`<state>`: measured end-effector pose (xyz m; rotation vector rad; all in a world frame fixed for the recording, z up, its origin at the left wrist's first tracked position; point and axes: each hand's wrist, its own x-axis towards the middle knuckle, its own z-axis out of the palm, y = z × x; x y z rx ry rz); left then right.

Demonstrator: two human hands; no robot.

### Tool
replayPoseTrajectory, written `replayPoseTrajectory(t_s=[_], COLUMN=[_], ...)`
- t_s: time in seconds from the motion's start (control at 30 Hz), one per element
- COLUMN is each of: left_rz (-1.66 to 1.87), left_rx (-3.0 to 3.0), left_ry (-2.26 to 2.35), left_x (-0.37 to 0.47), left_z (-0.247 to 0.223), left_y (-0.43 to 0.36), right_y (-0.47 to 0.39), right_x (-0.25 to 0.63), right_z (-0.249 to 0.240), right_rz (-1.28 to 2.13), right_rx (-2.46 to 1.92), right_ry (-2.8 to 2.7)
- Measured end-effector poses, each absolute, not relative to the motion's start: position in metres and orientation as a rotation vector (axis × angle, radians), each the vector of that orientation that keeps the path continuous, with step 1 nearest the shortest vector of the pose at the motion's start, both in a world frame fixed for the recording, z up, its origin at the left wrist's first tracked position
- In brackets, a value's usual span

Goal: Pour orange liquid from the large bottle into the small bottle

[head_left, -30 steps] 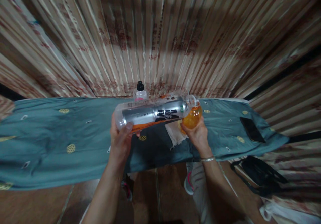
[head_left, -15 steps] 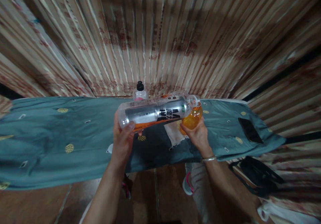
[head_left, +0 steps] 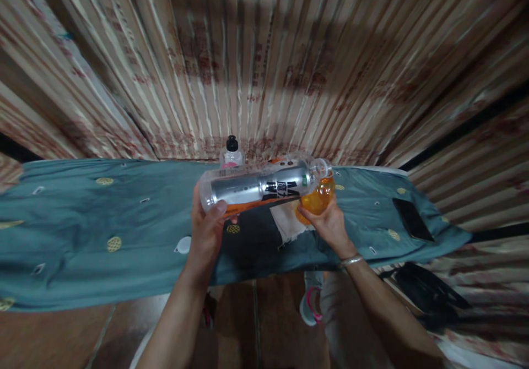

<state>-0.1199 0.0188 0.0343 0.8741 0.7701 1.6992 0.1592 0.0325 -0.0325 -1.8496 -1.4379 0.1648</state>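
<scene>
My left hand (head_left: 207,234) is closed around the base of a large clear plastic bottle (head_left: 260,184) with a silver and orange label. The bottle lies nearly level in the air, its uncapped neck pointing right. My right hand (head_left: 328,223) grips a smaller round container (head_left: 316,198) of orange liquid, with its top at the bottle's mouth; whether the two touch I cannot tell. Beneath the container lies a pale cloth (head_left: 285,226) with a frayed edge. A white cap (head_left: 184,244) rests on the table left of my left wrist.
The long table wears a teal patterned cloth (head_left: 144,220). A clear bottle with a black top (head_left: 232,151) stands at the back, partly hidden. A dark phone (head_left: 412,218) lies at the right. A corrugated wall (head_left: 248,66) rises behind; a black bag (head_left: 425,289) is at lower right.
The large bottle and both hands have shifted slightly right in view, the bottle still tilted nearly level. Both grips stay the same, and the white cap shows more fully.
</scene>
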Motion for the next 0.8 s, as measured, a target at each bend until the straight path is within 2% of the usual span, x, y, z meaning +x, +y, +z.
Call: replayPoseTrajectory(t_s=[0.8], left_rz=[1.683], left_rx=[0.834], left_ry=[0.799], left_x=[-0.118], left_z=[0.032], left_y=[0.0158], right_y=[0.0283], right_x=[0.1572], right_z=[-0.0361], right_rz=[0.148], right_rx=[-1.839], right_ry=[-1.393])
